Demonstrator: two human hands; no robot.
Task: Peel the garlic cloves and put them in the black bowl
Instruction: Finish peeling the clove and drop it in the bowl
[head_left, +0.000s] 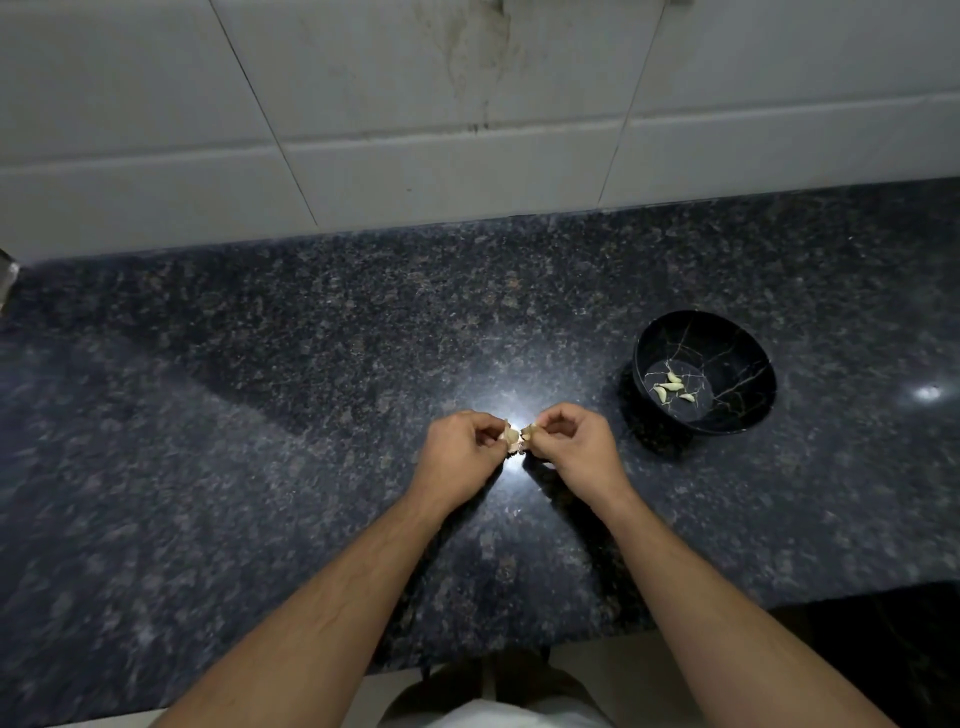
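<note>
Seen from above, a person's two bare forearms reach out over a dark speckled worktop (260, 415). The left hand (457, 452) and right hand (576, 447) meet, fingers curled. Between their fingertips both pinch a small garlic piece (517, 438) with papery brownish skin. Each hand grasps one side of it, just above a bright glare on the stone.

The step in hand looks like peeling: the skin is being pulled or split apart. Whether this is one clove or a small cluster is too small to tell.

Off to the right of the right hand, a little farther from the person, stands the black bowl (737, 415). A few pale peeled cloves (670, 387) lie in its bottom, so the task seems partly done.

Next, the skin most likely has to come fully away. The bare clove then goes rightward into the bowl, probably carried by the right hand, which is nearer.
</note>
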